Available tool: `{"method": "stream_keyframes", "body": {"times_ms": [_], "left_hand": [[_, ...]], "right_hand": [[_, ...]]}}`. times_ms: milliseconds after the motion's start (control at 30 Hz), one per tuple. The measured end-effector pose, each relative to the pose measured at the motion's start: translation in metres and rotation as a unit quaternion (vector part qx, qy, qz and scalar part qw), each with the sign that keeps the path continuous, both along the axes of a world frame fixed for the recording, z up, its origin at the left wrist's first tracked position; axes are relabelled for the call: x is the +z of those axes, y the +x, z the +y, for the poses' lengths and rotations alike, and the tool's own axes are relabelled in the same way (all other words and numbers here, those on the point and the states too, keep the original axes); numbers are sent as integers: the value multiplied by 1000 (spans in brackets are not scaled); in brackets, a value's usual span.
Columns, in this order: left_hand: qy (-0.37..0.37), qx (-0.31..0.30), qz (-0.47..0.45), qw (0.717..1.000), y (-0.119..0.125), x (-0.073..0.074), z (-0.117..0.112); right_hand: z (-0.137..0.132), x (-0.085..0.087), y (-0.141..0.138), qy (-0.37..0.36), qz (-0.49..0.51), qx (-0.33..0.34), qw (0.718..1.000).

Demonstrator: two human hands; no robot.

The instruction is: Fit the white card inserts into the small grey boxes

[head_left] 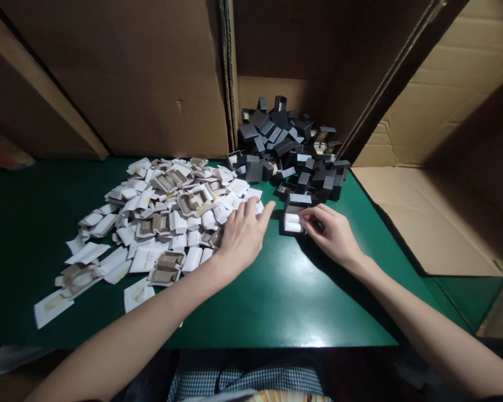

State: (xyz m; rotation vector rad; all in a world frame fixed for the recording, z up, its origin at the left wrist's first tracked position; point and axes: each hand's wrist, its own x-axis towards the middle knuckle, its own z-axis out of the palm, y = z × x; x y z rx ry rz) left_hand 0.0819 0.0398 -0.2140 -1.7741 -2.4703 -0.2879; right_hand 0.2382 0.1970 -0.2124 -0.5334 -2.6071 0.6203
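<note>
A small black hinged box (297, 229) stands on the green table with its lid up, and two white padded rolls (293, 223) fill its inside. My right hand (332, 233) is at the box's right side, thumb and fingertips closed together on its edge by the rolls. Left of the box, my left hand (243, 234) hovers at the right edge of a heap of white folded card inserts (178, 223), palm down, fingers stretched and apart, holding nothing. Several inserts show grey-brown moulded undersides; part of the heap is hidden behind the left hand.
Behind the open box lies a pile of small black boxes (285, 148), some with lids up. Tall cardboard walls (159, 72) border the back, and a cardboard flap (427, 218) lies on the right. The green table (276, 312) has its front edge near my lap.
</note>
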Motion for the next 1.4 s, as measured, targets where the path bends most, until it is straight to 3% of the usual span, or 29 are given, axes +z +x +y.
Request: {"method": "stream_keyframes", "body": {"times_ms": [133,300,400,500,700,800,900,1167,1400], "left_hand": [[94,-31,-139,985,-3,-2,1],[206,-28,-309,928,-8,-6,6],[247,-21,-376,893,-9,-9,9],[284,-40,-390,875,-7,-10,10],[332,-137,-303,883,-2,-5,8],[333,-212,-260,881,2,-4,6],[313,-239,-269,879,6,-3,4],[200,-182,-243,932,1,-9,5],[145,-242,-138,949,0,-14,6]], "right_hand": [[-2,2,-1,-17,1,4,1000],[-4,4,-2,-31,3,19,999],[-4,3,-2,-35,2,24,999],[-4,4,-2,-43,18,31,998],[-11,11,-3,-70,56,99,991],[-13,12,-4,-41,84,162,982],[-14,10,-5,-1,111,197,974],[-9,16,0,7,167,121,978],[-7,11,6,-75,230,93,966]]}}
